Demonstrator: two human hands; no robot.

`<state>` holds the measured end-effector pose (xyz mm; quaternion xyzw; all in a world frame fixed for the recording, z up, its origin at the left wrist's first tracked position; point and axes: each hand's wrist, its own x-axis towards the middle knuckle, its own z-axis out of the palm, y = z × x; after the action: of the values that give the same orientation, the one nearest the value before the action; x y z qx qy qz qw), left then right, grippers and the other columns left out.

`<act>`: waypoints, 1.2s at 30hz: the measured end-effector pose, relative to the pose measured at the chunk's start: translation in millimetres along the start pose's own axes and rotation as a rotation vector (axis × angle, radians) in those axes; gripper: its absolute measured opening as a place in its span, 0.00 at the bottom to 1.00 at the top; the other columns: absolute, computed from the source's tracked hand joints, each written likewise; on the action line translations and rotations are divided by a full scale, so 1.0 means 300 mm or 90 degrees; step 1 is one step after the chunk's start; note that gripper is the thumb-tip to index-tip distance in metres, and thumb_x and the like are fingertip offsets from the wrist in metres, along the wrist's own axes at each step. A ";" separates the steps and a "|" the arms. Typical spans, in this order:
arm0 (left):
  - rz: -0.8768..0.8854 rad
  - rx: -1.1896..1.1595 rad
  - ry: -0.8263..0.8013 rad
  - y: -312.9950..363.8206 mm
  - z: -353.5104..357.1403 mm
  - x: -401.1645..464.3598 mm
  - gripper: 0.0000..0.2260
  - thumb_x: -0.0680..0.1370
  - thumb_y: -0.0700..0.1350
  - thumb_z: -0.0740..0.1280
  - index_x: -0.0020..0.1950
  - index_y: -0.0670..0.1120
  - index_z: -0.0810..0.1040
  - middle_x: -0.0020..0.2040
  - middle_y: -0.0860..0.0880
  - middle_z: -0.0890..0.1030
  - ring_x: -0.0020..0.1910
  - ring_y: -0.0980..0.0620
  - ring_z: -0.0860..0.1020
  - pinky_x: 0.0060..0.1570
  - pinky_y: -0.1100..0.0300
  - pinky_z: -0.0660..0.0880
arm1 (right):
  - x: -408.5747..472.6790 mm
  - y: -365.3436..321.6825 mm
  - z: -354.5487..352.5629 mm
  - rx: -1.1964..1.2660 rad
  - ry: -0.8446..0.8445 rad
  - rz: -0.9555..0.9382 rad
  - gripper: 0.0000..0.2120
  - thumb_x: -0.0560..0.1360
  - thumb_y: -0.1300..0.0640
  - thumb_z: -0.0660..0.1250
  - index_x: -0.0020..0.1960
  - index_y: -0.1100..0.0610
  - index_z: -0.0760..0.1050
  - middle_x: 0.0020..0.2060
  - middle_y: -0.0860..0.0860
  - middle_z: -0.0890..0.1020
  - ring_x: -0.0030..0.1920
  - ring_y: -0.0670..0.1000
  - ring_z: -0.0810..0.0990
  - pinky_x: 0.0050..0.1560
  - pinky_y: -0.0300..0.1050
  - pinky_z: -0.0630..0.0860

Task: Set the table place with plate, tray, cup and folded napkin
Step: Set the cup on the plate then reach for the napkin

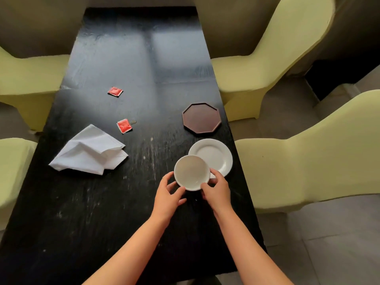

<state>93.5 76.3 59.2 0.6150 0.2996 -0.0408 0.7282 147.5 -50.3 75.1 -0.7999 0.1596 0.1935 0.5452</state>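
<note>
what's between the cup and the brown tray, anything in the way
Only the white plate. Both hands hold the cup at the plate's near-left edge, overlapping its rim in this view. The octagonal tray lies beyond the plate, empty, near the table's right edge. The napkin and red packets lie off to the left.

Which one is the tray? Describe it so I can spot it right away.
Look along the right edge of the black table, past both hands. The tray lies flat just beyond the white plate. It is the only dark brown, eight-sided piece with a raised rim; the plate is round and white.
</note>
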 end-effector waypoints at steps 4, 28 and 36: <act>-0.019 -0.009 -0.029 0.016 0.105 0.092 0.21 0.74 0.39 0.70 0.57 0.62 0.70 0.56 0.50 0.79 0.59 0.50 0.78 0.40 0.62 0.80 | 0.112 0.003 -0.077 -0.002 0.007 0.008 0.23 0.71 0.62 0.68 0.64 0.48 0.70 0.55 0.53 0.80 0.53 0.58 0.80 0.53 0.58 0.79; -0.109 0.005 -0.033 -0.035 0.283 0.379 0.22 0.74 0.40 0.68 0.56 0.67 0.70 0.57 0.53 0.80 0.57 0.54 0.79 0.43 0.61 0.79 | 0.441 0.080 -0.147 -0.001 -0.039 0.037 0.23 0.73 0.62 0.67 0.65 0.48 0.68 0.54 0.53 0.77 0.46 0.51 0.80 0.44 0.51 0.83; -0.105 0.019 -0.053 -0.033 0.280 0.384 0.22 0.75 0.41 0.67 0.57 0.69 0.71 0.59 0.55 0.78 0.59 0.55 0.77 0.44 0.61 0.80 | 0.440 0.090 -0.154 0.023 -0.046 0.031 0.24 0.73 0.63 0.67 0.66 0.49 0.66 0.57 0.54 0.75 0.47 0.49 0.80 0.37 0.39 0.81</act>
<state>215.7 32.3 -0.2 0.5969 0.3180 -0.1305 0.7249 256.4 -108.8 4.6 -0.7783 0.1628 0.2325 0.5601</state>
